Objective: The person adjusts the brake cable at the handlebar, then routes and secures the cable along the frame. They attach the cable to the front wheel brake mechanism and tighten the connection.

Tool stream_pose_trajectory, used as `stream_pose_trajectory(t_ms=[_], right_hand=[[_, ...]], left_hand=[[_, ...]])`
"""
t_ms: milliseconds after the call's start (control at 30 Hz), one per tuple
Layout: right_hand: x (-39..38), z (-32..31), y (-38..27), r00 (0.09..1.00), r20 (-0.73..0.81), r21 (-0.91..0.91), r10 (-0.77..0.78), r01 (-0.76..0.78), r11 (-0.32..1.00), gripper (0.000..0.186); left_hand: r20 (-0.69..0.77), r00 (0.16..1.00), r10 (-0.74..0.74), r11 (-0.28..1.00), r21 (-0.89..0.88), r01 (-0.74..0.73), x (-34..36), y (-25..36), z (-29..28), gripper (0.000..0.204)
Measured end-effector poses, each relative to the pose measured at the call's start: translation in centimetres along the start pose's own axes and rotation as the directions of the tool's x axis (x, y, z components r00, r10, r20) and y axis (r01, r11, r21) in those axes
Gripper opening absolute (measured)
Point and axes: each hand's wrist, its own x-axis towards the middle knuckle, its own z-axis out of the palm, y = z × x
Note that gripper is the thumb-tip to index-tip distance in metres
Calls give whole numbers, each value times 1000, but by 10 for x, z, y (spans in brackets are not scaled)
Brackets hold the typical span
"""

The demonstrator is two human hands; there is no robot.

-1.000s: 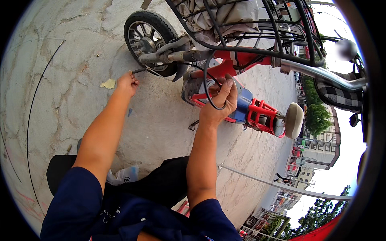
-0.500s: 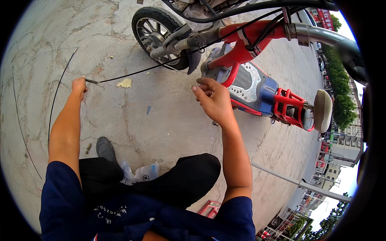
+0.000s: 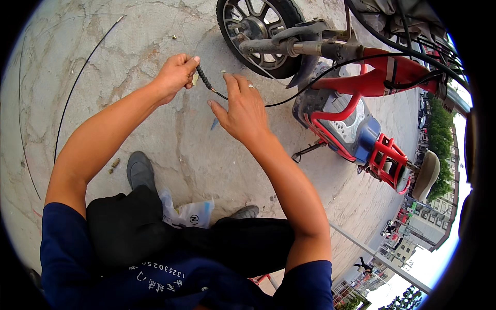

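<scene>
My left hand is closed on one end of a black ribbed rubber boot, pinched between thumb and fingers. The boot sits on a black cable, which runs rightward to the front of a red electric scooter. Over the cable near the boot is my right hand, its fingers stretched out and the thumb apart. Part of the cable is hidden behind this hand; whether they touch, I cannot tell.
The scooter's front wheel stands at the far side. Another black cable lies on the cracked concrete at left, near a small brass-coloured piece. A plastic bag lies by my shoes. A pale pole crosses the lower right.
My left hand has moved rightward with the boot and cable end, toward the scooter. My right hand has shifted left and spread its fingers over the cable. The view has also shifted.
</scene>
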Motion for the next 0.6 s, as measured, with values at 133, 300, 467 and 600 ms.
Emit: stream_pose_trajectory(t_ms=[133,300,467,600], right_hand=[[-5,55,9,980,106,404,168,-197,893,51],[4,95,-19,867,418,604,272,-489,629,32],[3,132,-26,918,293,486,266,-383,786,22],[3,141,-24,951,226,347,210,-280,895,17]], left_hand=[[124,988,-91,996,3,91,-26,-35,16,27],[75,979,-188,982,2,188,-30,-45,-22,25],[-47,971,-235,971,-48,233,-20,-70,-38,24],[-89,966,-244,970,-35,241,-10,-82,-49,24]])
